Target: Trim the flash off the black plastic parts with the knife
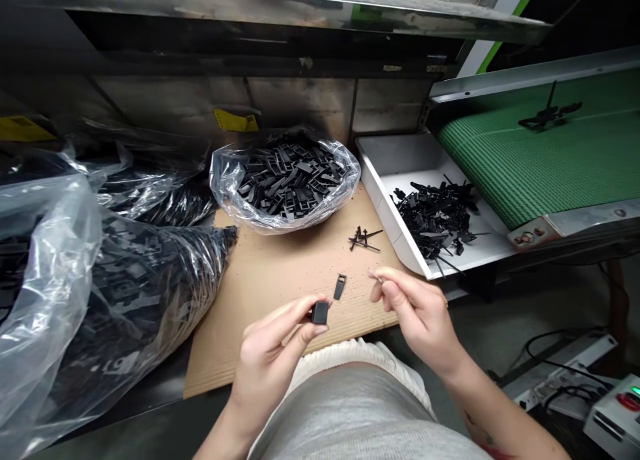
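Observation:
My left hand [280, 337] pinches a small black plastic part [320, 312] between thumb and fingers, its rectangular face turned up. To the right, my right hand [413, 307] is closed in a pinch; whatever sits at its fingertips is too small to make out. Between the hands, a single black plastic clip [340, 287] with a square opening at one end lies on the cardboard [280, 267]. Beyond it is a little heap of thin black sprues [365, 239].
A clear bag [220, 187] full of black clips stands open at the back. The white tray [393, 230] holds molded black pieces below a green conveyor belt [505, 157], which carries another black piece [550, 115]. Another filled plastic bag [145, 280] is at left.

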### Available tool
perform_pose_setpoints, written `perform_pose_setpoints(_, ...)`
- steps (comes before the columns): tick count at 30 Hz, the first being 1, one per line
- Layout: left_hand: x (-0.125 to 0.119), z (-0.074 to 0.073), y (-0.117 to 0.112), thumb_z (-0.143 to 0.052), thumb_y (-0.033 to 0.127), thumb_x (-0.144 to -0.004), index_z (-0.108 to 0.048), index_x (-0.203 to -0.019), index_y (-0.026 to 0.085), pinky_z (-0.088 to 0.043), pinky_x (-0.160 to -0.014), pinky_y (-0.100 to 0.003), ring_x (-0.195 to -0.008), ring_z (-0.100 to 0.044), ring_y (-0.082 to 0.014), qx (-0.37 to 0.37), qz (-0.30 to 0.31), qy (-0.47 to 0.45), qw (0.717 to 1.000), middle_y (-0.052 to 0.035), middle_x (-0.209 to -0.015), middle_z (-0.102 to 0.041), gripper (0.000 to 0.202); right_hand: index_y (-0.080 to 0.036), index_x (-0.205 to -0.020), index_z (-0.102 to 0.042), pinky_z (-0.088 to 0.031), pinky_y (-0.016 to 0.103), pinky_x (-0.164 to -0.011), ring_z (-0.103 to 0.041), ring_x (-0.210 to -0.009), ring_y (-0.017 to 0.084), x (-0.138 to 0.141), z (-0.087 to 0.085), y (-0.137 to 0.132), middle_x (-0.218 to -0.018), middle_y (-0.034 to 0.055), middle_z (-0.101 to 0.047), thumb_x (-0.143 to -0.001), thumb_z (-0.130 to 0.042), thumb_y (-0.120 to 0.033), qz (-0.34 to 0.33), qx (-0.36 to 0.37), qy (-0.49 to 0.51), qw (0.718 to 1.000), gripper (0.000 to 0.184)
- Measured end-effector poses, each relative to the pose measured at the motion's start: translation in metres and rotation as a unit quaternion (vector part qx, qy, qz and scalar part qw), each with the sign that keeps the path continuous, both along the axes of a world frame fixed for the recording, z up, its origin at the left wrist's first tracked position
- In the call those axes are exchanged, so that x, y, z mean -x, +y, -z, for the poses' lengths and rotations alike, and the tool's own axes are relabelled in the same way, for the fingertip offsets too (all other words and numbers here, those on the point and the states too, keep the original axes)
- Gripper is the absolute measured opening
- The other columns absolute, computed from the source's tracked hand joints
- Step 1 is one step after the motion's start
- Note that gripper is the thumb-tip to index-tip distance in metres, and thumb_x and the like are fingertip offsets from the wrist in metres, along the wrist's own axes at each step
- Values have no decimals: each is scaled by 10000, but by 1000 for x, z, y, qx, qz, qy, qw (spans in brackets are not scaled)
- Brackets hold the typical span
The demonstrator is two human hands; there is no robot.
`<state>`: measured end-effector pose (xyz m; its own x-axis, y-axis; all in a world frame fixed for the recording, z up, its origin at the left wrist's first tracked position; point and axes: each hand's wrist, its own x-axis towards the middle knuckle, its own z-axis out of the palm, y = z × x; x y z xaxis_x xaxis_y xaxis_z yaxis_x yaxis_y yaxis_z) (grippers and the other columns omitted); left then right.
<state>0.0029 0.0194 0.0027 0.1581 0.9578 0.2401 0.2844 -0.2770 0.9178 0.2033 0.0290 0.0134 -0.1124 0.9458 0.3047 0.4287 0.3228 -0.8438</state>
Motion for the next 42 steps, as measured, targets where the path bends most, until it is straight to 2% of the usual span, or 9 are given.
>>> perform_pose_setpoints(4,-2,-1,3,-581,147,-787,-633,-1027,320,-508,-793,-199,-816,-655,-127,-26,16,18,999,43,-982,-687,300,-178,-897,-567,-430,225,-569,-522,-595,106,17,-6,-9,-706,8,-578,-893,-379,-150,-65,51,16,996,190)
perform_pose_setpoints(8,-5,-7,3,-597,130,-770,-640,-1026,318,-496,-786,-154,-853,-644,-113,-60,-1,27,998,51,-979,-691,320,-174,-793,-609,-378,232,-531,-497,-570,115,29,-7,-7,-631,2,-554,-871,-444,-184,-70,26,-32,997,182)
perform_pose_setpoints(16,-6,-8,-1,-610,148,-760,-675,-966,274,-514,-756,-180,-793,-666,-137,-84,-35,48,995,25,-926,-711,250,-172,-690,-583,-332,231,-509,-451,-533,107,28,-7,-2,-579,-12,-501,-867,-436,-180,-113,40,-32,992,231)
perform_pose_setpoints(20,-6,-3,2,-621,210,-758,-682,-952,231,-532,-673,-211,-672,-670,-147,-55,-75,52,994,-4,-875,-719,204,-176,-628,-556,-337,221,-511,-446,-522,99,25,-11,-6,-552,-27,-482,-848,-456,-180,-184,78,-6,980,242)
perform_pose_setpoints(25,-8,0,6,-619,180,-760,-677,-953,238,-503,-699,-191,-753,-657,-143,-49,-43,49,997,-2,-874,-710,210,-172,-670,-531,-323,210,-502,-428,-534,90,23,-11,2,-580,-34,-465,-846,-486,-271,-100,99,42,989,207)
perform_pose_setpoints(29,-8,-5,7,-633,269,-746,-697,-917,248,-482,-691,-247,-762,-604,-170,-72,-24,70,995,-27,-819,-657,184,-175,-663,-477,-327,199,-496,-410,-548,85,28,-4,16,-599,-45,-435,-793,-553,-350,-93,155,51,982,231)
perform_pose_setpoints(33,-1,-6,8,-616,322,-751,-683,-944,250,-429,-484,-216,-495,-501,-110,54,-18,39,998,11,-624,-582,217,-173,-711,-495,-345,202,-505,-413,-544,85,23,0,18,-608,-40,-439,-839,-491,-312,-32,124,64,990,189)
perform_pose_setpoints(36,1,-4,10,-559,356,-790,-634,-977,205,-468,-566,-238,-608,-590,-137,173,26,-65,983,-35,-797,-655,251,-172,-821,-563,-396,227,-552,-482,-579,106,16,2,9,-693,5,-544,-888,-411,-247,-50,85,18,995,182)
perform_pose_setpoints(42,-8,-5,11,-603,239,-779,-523,-1011,233,-461,-556,-210,-607,-600,-114,199,-46,-190,960,0,-793,-680,245,-145,-974,-609,-459,285,-659,-595,-721,169,17,7,-7,-803,74,-657,-875,-442,-138,-51,-75,-99,991,194)
